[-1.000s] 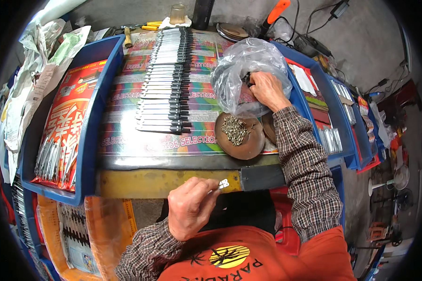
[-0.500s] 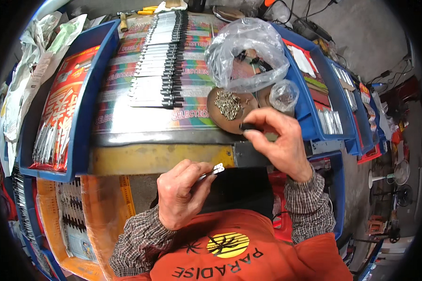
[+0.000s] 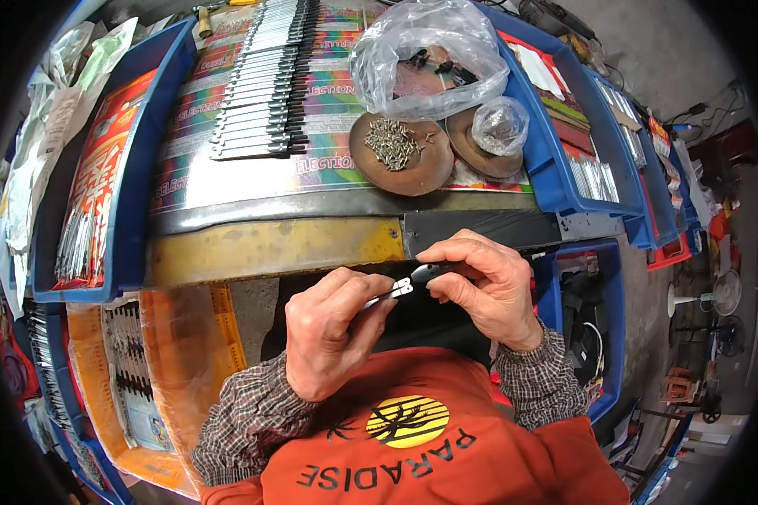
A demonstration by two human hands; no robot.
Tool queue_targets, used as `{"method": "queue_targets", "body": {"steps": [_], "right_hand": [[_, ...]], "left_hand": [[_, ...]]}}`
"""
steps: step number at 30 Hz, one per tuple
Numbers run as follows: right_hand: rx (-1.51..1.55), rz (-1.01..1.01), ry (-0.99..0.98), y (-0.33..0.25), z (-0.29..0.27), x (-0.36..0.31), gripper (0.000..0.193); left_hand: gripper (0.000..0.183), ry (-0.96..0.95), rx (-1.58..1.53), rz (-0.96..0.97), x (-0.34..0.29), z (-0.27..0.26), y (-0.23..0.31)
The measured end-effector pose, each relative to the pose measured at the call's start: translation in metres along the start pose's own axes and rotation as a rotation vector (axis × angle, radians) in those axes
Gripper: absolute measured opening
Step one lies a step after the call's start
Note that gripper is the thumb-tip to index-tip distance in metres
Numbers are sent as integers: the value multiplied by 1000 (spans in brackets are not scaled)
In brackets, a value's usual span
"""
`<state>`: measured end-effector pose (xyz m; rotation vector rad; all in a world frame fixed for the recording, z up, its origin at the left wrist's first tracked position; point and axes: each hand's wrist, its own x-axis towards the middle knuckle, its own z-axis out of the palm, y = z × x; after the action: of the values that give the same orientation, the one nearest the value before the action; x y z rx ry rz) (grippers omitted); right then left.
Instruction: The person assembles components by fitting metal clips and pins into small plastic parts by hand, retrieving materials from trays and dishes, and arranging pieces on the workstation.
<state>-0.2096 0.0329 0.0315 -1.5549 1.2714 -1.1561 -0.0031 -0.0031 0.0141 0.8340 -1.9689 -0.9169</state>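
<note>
My left hand (image 3: 333,332) pinches a slim silvery metal strip (image 3: 403,287), its pale end with small holes poking out past the thumb. Close in front of that end, my right hand (image 3: 488,290) grips a small black piece (image 3: 427,272) between thumb and fingers. The two parts meet or nearly meet; I cannot tell if they touch. Both hands are over my lap, just below the bench edge. On the bench, a brown round dish (image 3: 417,175) holds a heap of small metal screw-like pins (image 3: 392,143).
A long row of silvery strips with black ends (image 3: 257,109) lies on the bench. A clear plastic bag (image 3: 434,105) holds black pieces. Blue trays (image 3: 130,202) flank the bench, with metal strips inside. An orange-lined crate (image 3: 189,337) stands at lower left.
My right hand has come down and left from beside the dish, bringing the black piece to the strip's end. The view has tilted, so the bench sits higher.
</note>
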Motion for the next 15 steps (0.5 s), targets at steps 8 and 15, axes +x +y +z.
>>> {"method": "queue_targets", "body": {"steps": [8, 15], "right_hand": [[-75, -89, -41, 9, 3, 0, 19], [-24, -91, -164, 15, -2, 5, 18]], "left_hand": [[23, -29, 12, 20, 1, 4, 1], [22, -36, 34, 44, -4, 6, -3]]}}
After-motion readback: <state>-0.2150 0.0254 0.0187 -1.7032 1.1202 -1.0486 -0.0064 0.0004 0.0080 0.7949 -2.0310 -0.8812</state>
